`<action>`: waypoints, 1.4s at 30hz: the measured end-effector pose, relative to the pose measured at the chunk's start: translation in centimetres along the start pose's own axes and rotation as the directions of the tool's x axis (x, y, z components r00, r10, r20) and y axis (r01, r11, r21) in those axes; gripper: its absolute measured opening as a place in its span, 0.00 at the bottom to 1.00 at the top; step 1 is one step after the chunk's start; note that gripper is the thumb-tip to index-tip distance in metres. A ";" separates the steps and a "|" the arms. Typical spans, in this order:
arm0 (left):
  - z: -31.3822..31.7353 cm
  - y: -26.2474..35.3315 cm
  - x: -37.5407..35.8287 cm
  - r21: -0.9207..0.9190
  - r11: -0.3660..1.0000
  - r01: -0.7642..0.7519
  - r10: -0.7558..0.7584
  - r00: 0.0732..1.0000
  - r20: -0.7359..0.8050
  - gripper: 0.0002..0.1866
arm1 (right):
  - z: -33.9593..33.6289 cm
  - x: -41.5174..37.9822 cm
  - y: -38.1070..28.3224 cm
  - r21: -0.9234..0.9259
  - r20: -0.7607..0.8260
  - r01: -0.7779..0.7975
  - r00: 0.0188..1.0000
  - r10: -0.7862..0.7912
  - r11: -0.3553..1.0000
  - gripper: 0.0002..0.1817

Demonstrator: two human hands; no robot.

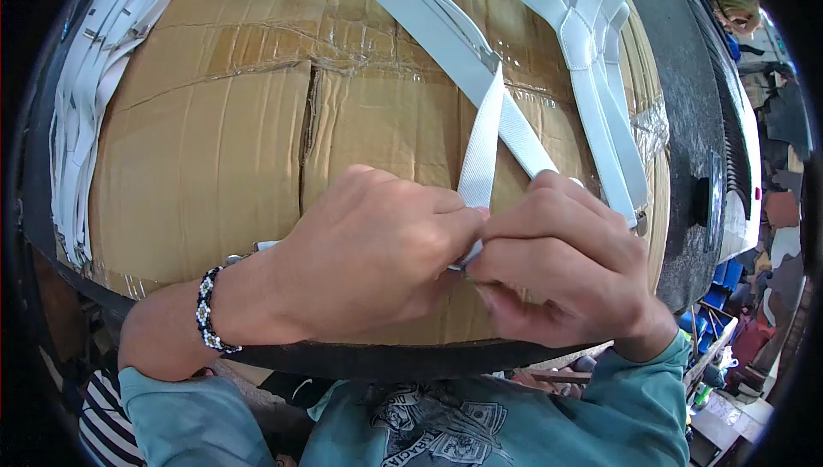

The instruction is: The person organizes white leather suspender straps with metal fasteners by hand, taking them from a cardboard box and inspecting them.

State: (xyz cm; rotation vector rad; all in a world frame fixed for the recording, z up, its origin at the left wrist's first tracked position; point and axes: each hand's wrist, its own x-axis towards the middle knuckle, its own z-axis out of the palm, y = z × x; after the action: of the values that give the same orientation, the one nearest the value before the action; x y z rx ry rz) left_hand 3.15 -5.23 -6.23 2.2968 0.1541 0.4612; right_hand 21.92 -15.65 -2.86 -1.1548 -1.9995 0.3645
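Note:
Both my hands work close together at the end of a white elastic suspender strap (482,154), low over the cardboard. My left hand (386,248) pinches the strap end between thumb and forefinger. Opposite it, my right hand (566,261) is closed at the same end, its fingertips meeting the left ones. A small bit of metal shows between the fingertips, mostly covered. Up from my hands, the strap runs to a metal slider (492,60) on a wider white band. Another pair of white suspenders (579,38), with a stitched joining patch, lies at the upper right.
Flattened cardboard (214,150) with clear tape covers the dark work surface (677,115). A bundle of white straps with metal clips (81,124) hangs along the left edge. Further right, the floor holds scattered scraps, and a person (735,6) is partly visible at the upper right.

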 end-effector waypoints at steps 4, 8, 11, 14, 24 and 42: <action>0.0 0.0 -0.1 0.033 0.999 0.005 -0.005 1.000 0.018 0.21 | -0.6 -0.2 0.3 -0.097 0.080 0.008 0.997 -0.001 0.995 0.17; -0.1 -0.1 -0.1 -0.003 1.000 0.011 -0.011 1.000 0.017 0.20 | -1.7 0.0 0.2 -0.101 0.132 -0.051 0.989 0.064 0.994 0.17; -0.2 0.3 0.1 -0.010 1.000 0.015 -0.014 1.000 0.021 0.08 | -1.2 0.5 -0.3 -0.011 0.067 -0.071 0.995 0.072 0.997 0.18; -0.4 0.2 0.1 0.004 1.000 0.020 -0.021 0.998 0.054 0.08 | -0.1 0.4 0.1 0.028 0.045 -0.032 0.999 0.031 0.999 0.18; -0.3 0.0 0.0 -0.018 1.000 0.011 -0.010 1.000 0.020 0.14 | -1.1 0.6 -0.1 -0.017 0.061 -0.023 0.998 0.024 1.000 0.17; -0.4 0.3 0.0 0.011 1.000 0.029 -0.030 0.998 0.054 0.11 | -0.7 0.1 0.0 -0.044 0.124 -0.023 0.992 0.029 0.999 0.18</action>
State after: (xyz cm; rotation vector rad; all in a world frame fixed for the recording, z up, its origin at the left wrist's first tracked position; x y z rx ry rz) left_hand 2.99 -5.21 -5.74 2.3118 0.1642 0.3839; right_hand 22.46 -15.67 -2.39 -1.2119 -2.1112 0.4182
